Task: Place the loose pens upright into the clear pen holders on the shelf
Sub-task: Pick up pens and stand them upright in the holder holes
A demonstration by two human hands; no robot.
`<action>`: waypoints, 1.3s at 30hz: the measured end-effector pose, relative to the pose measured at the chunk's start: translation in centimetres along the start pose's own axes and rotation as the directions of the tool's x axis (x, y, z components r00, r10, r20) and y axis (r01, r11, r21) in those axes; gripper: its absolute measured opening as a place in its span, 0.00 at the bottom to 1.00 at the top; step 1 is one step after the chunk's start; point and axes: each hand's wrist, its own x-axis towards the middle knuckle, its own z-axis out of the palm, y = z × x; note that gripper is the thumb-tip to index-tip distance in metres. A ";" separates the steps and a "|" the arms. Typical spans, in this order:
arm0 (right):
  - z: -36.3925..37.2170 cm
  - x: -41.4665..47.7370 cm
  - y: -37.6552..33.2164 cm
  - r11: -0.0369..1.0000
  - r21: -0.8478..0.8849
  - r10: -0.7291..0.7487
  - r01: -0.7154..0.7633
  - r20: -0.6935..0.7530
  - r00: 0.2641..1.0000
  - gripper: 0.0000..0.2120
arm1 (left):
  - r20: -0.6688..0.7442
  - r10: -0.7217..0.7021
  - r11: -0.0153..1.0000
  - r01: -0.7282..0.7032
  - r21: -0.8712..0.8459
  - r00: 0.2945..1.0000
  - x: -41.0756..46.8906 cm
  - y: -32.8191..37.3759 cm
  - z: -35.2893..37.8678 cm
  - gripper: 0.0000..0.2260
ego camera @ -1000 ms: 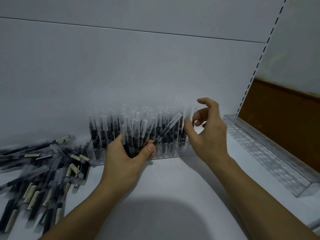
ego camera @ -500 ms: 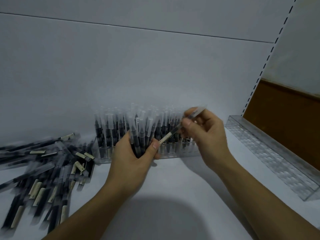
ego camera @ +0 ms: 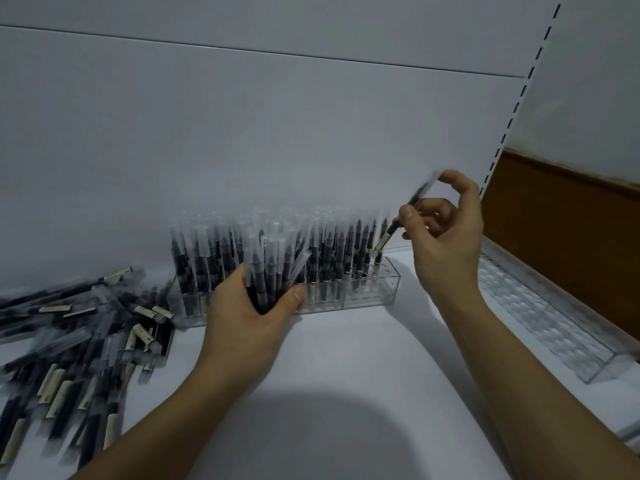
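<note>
Pen holder [ego camera: 367,296] nearly full, only its right-end holes lacking pens. Right grip [ego camera: 446,233] is pinching one pen [ego camera: 398,226] above them; left grip [ego camera: 249,313] is clutching a bundle [ego camera: 273,268] (big loose pile [ego camera: 86,334] waiting, left).

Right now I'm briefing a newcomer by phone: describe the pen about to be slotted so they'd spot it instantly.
Find the clear pen holder standing against the shelf's white back wall. Above its right end, the right hand pinches one pen. Unlike the upright rows beside it, it is tilted, beige label lowest.
</note>
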 end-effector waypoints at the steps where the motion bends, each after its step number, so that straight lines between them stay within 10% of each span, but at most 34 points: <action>1: -0.1 0.0 0.2 1.000 -0.030 -0.008 0.008 0.009 1.000 0.23 | -0.004 -0.004 1.000 0.004 -0.005 1.000 0.0 -0.1 0.0 0.06; 39: 0.6 -0.9 2.1 0.903 -0.430 0.095 0.014 0.231 0.968 0.12 | -0.025 -0.062 0.981 0.057 -0.186 0.998 0.3 0.4 0.1 0.10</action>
